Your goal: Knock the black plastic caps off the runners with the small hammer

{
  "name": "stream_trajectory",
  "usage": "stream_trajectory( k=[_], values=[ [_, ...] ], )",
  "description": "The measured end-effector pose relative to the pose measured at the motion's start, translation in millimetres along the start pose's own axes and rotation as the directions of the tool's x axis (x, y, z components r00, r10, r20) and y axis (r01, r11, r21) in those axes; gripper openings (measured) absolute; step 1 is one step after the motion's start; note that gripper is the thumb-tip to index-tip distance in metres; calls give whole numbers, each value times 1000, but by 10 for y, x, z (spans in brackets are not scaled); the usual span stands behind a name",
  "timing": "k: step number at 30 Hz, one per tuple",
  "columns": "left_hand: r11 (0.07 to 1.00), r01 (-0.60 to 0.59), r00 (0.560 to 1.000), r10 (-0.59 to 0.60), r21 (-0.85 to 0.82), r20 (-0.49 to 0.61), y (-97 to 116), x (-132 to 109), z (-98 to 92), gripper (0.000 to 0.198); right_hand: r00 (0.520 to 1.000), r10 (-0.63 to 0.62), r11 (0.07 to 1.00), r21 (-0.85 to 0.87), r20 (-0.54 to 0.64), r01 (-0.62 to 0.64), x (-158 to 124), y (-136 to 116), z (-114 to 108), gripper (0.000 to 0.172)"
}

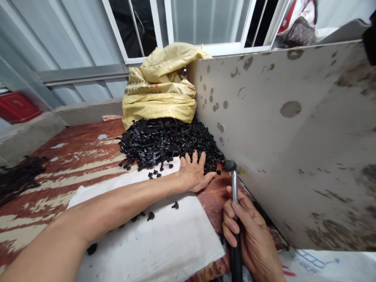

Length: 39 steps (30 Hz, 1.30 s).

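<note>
Left hand on the parts pile, right hand gripping a hammer upright.

Left hand (194,172) is stretched forward, fingers spread and flat, fingertips resting on the near edge of the heap of small black plastic parts (167,141); nothing pinched in it that I can see. Right hand (249,231) is wrapped closed around the black grip of a small steel-shaft hammer (234,184), head up, sitting just beside the stained grey upright panel (293,137) and near the left hand's thumb. Heap sits on the worn red-and-cream painted wooden bench (82,156), against the panel, with a crumpled yellow woven sack (160,84) behind it. White cloth pad (164,239) lies under the left forearm, a few loose black parts (175,205) scattered on it. Another dark clump (17,176) sits at far left of the bench.
</note>
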<state>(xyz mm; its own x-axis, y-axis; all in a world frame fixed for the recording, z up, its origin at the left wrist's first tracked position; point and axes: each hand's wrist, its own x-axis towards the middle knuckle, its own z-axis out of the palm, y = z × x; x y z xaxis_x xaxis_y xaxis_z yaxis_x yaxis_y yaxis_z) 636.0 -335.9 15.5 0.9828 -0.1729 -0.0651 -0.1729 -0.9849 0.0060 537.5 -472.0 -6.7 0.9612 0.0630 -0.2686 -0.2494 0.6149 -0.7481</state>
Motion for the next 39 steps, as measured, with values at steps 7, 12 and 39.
stream_trajectory(
  k=[7, 12, 39],
  values=[
    [999, -50, 981, 46, -17, -188, 70, 222, 24, 56, 999, 26, 1000, -3, 24, -26, -2, 15, -77, 44],
    [986, -166, 959, 168, 26, -228, 87, 226, 52, 36, 1000, 24, 1000, -1, 18, -24, -5, 9, -60, 44],
    [987, -82, 944, 121, 135, -306, -855, -1024, -192, 30, 1000, -5, 999, -34, 6, 5, -17, -22, 21, 48]
  ],
)
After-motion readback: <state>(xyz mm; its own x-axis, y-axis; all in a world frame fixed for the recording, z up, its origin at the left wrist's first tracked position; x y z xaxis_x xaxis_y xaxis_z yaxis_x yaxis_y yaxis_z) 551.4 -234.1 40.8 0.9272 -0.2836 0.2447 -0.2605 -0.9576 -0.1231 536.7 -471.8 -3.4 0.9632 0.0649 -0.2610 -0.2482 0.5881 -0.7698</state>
